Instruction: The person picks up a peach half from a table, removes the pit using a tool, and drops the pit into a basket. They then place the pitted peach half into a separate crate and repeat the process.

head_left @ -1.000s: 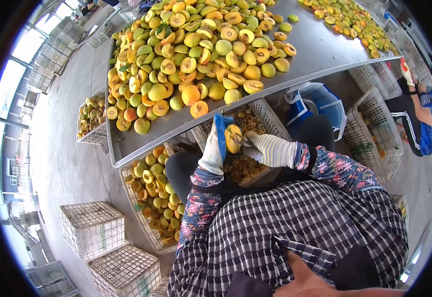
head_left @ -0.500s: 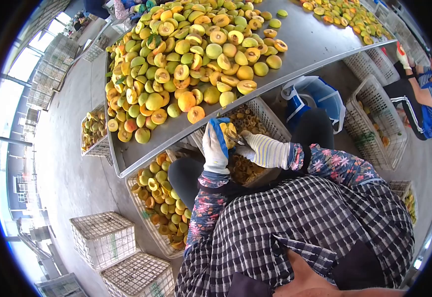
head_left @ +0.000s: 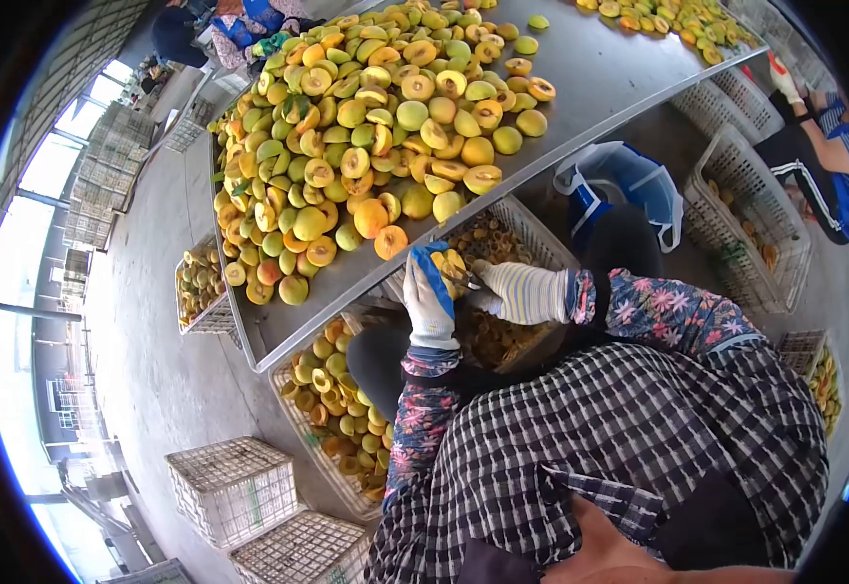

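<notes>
Grasping a yellow peach [head_left: 451,263] in the left hand [head_left: 428,304] near mid-frame, clenching a metal tool [head_left: 467,283] in the right hand [head_left: 530,294], apparently working into the flesh, with steady pressure needed next.

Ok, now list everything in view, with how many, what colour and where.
Held fruit: one, yellow, in left hand
Tool: one, dark metal, in right hand, at the fruit
Table: one, grey, ahead
Fruit pile: many, green to orange, on table
Far pile: many, yellow-green, table's far right
Scraps crate: one, pale, brown pieces inside, below hands
Fruit crates: several, pale, around table, one by left knee
Lidless-or-upturned crates: two, whitish, floor, lower left
Stacked crates: many, greyish, far left
Container: one, blue and white, beyond right knee
Co-workers: one right, others upper left
Left hand: one, white glove, blue on fingers
Right hand: one, striped whitish glove
</notes>
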A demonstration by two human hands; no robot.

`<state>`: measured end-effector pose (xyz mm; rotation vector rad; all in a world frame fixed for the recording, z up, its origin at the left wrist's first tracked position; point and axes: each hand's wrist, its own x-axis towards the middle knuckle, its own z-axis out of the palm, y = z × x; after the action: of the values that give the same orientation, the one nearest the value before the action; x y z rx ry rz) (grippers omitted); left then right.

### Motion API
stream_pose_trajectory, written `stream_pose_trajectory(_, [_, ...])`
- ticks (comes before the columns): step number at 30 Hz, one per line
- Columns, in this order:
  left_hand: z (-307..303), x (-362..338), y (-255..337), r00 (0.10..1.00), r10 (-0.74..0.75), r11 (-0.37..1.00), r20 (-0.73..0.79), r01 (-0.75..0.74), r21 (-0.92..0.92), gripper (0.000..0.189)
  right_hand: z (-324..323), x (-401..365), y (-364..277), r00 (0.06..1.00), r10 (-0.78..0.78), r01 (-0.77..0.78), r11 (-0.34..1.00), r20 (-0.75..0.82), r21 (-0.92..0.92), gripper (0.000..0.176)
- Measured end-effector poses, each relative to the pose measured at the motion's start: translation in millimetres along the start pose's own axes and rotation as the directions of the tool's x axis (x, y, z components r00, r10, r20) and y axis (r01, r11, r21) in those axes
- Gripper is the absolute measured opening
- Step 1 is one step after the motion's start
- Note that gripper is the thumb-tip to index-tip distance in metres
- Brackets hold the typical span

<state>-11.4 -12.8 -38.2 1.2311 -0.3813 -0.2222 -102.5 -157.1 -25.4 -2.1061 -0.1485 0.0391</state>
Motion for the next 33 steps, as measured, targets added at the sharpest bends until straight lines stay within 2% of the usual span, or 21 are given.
stream_pose_trajectory(1, [-1.6, -0.3, -0.7, 0.999, -0.049, 0.997, 0.01, 0.049, -0.051, 0.037, 3.9, -0.7, -0.6, 0.999, -0.031, 0.032, 0.999, -0.04, 0.018, 0.02])
stream_pose_trajectory(2, [-1.4, -1.4, 0.3, 0.995, -0.101, 0.99, 0.023, 0.103, -0.1, 0.037, 2.5, -3.2, -13.3, 0.999, 0.01, -0.009, 1.0, -0.039, 0.023, 0.022])
stream_pose_trajectory(4, [4.4, -5.0, -2.5, 0.996, -0.06, 0.992, -0.064, 0.052, -0.111, 0.038, -8.4, -9.6, -43.8, 0.994, 0.095, -0.094, 0.995, -0.044, 0.043, 0.024])
stream_pose_trajectory(5, [9.6, -5.5, -2.9, 0.994, -0.036, 0.993, -0.105, 0.024, -0.115, 0.038, -5.6, -7.3, -38.1, 0.997, 0.067, -0.066, 0.998, -0.037, 0.008, 0.029])
stream_pose_trajectory(8, [21.6, -11.1, 0.2, 0.969, 0.16, 0.987, -0.187, -0.16, 0.013, 0.049, -5.0, -3.4, -27.6, 0.998, 0.048, -0.052, 0.987, -0.027, -0.152, 0.031])
stream_pose_trajectory(9, [18.1, -10.1, 2.2, 0.967, 0.215, 0.962, -0.133, -0.186, 0.202, 0.05, -9.9, -5.1, -30.0, 0.998, -0.025, 0.019, 0.993, -0.054, -0.115, 0.033])
stream_pose_trajectory(11, [28.0, -9.4, 8.5, 0.959, 0.228, 0.969, -0.166, -0.208, 0.129, 0.05, -0.4, 6.1, -23.7, 0.989, -0.082, 0.089, 0.995, -0.125, 0.054, 0.034])
stream_pose_trajectory(13, [31.4, -10.4, 10.7, 0.965, 0.184, 0.983, -0.188, -0.178, 0.044, 0.049, -3.3, 2.3, -23.9, 0.995, -0.012, 0.02, 0.997, -0.101, 0.078, 0.036])
stream_pose_trajectory(16, [18.9, -8.0, 4.9, 0.972, 0.191, 0.96, -0.138, -0.156, 0.232, 0.048, -23.9, -4.4, -41.4, 0.999, -0.027, 0.02, 0.981, -0.033, -0.194, 0.034])
stream_pose_trajectory(19, [10.4, -7.7, -6.4, 0.967, 0.231, 0.94, -0.112, -0.192, 0.283, 0.048, -30.3, -3.8, -35.1, 1.0, 0.024, -0.016, 0.952, 0.021, -0.306, 0.03])
stream_pose_trajectory(20, [8.7, -7.5, -6.7, 0.981, 0.176, 0.964, -0.086, -0.155, 0.215, 0.044, -29.4, -3.7, -34.3, 0.998, 0.043, -0.028, 0.944, 0.04, -0.329, 0.029])
stream_pose_trajectory(21, [6.9, -5.3, -6.6, 0.99, 0.127, 0.982, -0.058, -0.118, 0.146, 0.04, -30.4, -5.1, -40.7, 0.992, 0.115, -0.093, 0.956, 0.061, -0.277, 0.029])
stream_pose_trajectory(22, [3.5, -2.6, -5.1, 0.996, 0.082, 0.994, -0.028, -0.08, 0.075, 0.036, -22.6, -4.0, -30.7, 0.998, 0.044, -0.036, 0.988, 0.05, -0.148, 0.028])
stream_pose_trajectory(23, [-3.7, 1.2, 5.9, 0.992, 0.0, 0.983, 0.124, -0.022, 0.18, 0.04, -9.1, -0.5, -11.9, 0.999, -0.026, 0.026, 0.999, 0.035, -0.018, 0.027])
stream_pose_trajectory(24, [-3.8, 1.5, 2.7, 0.995, -0.033, 0.995, 0.094, 0.024, 0.101, 0.046, -6.1, 1.9, -10.0, 0.996, -0.092, 0.09, 0.99, 0.016, 0.11, 0.026])
stream_pose_trajectory(25, [-3.9, 3.9, -1.8, 0.995, -0.068, 0.998, 0.067, 0.066, 0.021, 0.052, -6.8, 1.5, -6.7, 0.991, 0.057, -0.081, 0.978, 0.122, 0.194, 0.026])
stream_pose_trajectory(27, [3.2, 5.2, -0.5, 0.994, -0.107, 0.991, 0.0, 0.107, -0.081, 0.064, -19.0, -3.3, -28.0, 0.993, 0.069, -0.092, 0.959, 0.094, 0.267, 0.027])
stream_pose_trajectory(29, [12.2, 2.4, 3.8, 0.994, -0.018, 0.994, -0.112, 0.006, -0.107, 0.057, -19.1, 1.3, -38.4, 0.993, 0.091, -0.112, 0.923, 0.076, 0.367, 0.03])
stream_pose_trajectory(31, [28.0, -0.4, 9.2, 0.969, 0.05, 0.979, -0.242, -0.096, -0.183, 0.053, -20.2, -1.5, -48.6, 0.936, 0.3, -0.35, 0.734, 0.184, 0.582, 0.031])
stream_pose_trajectory(33, [23.1, 1.5, 9.9, 0.982, 0.038, 0.999, -0.186, -0.043, -0.022, 0.06, -23.2, -2.2, -61.3, 0.856, 0.41, -0.512, 0.587, 0.315, 0.628, 0.032])
